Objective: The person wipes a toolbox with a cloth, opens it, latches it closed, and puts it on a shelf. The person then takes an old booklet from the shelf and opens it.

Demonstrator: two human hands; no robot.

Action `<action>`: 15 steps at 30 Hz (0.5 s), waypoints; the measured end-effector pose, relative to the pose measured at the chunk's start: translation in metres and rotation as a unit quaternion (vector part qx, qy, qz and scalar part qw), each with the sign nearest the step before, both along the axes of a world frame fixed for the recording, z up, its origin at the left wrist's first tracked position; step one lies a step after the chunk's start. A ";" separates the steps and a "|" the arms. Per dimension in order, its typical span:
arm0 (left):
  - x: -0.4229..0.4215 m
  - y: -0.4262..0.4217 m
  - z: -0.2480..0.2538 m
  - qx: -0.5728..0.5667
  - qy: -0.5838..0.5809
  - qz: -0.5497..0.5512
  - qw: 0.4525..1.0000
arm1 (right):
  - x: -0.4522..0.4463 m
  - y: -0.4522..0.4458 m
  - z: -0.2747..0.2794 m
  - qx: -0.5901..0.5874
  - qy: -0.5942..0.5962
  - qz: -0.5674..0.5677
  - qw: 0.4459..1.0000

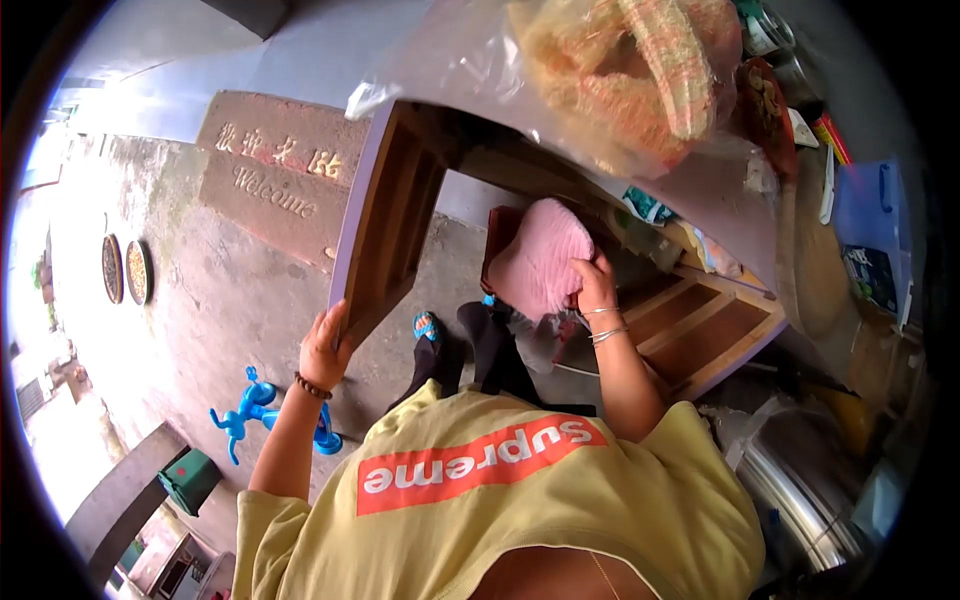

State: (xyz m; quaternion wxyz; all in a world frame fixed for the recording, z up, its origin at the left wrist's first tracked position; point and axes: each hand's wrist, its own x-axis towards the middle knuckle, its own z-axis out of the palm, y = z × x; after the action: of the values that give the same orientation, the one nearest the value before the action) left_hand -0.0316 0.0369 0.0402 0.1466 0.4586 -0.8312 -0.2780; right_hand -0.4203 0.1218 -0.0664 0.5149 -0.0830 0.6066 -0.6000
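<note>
A wooden cabinet stands before me with its left door (385,210) and right door (700,335) swung open. My left hand (325,348) has its fingers closed on the bottom edge of the left door. In my right hand (595,283) is the edge of a pink ribbed cloth (545,262), bunched between thumb and fingers. The cloth hangs in front of the cabinet opening, beside a dark red object (502,228). Some packets and cloths (705,250) lie inside the cabinet, near the right door.
Clear plastic holding a yellow-orange towel (650,80) covers the cabinet top. A blue plastic bin (870,210) stands at the right, above a metal container (800,490). On the floor at left are a welcome mat (275,175), a blue toy (250,412) and two round trays (138,272).
</note>
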 end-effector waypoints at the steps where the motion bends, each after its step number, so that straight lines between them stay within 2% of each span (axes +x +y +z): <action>1: 0.001 0.000 -0.001 0.004 0.004 0.000 1.000 | 0.008 0.011 0.008 -0.002 -0.024 -0.012 1.000; 3: 0.002 -0.002 -0.003 -0.008 0.028 -0.013 0.999 | 0.016 0.029 0.018 -0.004 -0.026 -0.007 1.000; 5: 0.000 -0.002 -0.005 -0.007 0.048 -0.018 0.999 | 0.028 0.034 0.050 -0.054 -0.106 -0.024 0.993; 7: -0.005 0.002 -0.004 -0.015 0.073 -0.011 0.997 | 0.035 0.038 0.072 -0.058 -0.083 -0.010 0.995; 8: -0.004 0.003 -0.006 0.028 0.064 -0.015 0.997 | 0.040 0.040 0.080 -0.069 -0.079 -0.020 0.994; 9: -0.004 0.004 -0.005 0.024 0.073 -0.011 0.997 | 0.047 0.039 0.091 -0.082 -0.077 -0.030 0.993; 11: -0.008 0.010 -0.001 0.026 0.043 -0.020 0.999 | 0.065 0.038 0.117 -0.111 -0.068 -0.020 0.991; 12: -0.009 0.017 0.002 -0.024 -0.006 -0.011 1.000 | 0.075 0.037 0.128 -0.135 -0.017 0.006 0.991; 13: -0.011 0.023 0.017 -0.071 0.008 -0.004 0.997 | 0.086 0.039 0.136 -0.156 0.034 0.030 0.987; 15: -0.012 0.035 0.039 -0.075 0.102 -0.030 0.991 | 0.113 0.041 0.154 -0.127 0.153 0.096 0.975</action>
State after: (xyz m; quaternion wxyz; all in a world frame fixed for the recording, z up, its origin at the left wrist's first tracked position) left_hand -0.0439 0.0724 0.0793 0.2566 0.3906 -0.8437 -0.2643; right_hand -0.3076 0.1628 0.0878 0.4567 -0.2960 0.5863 -0.6001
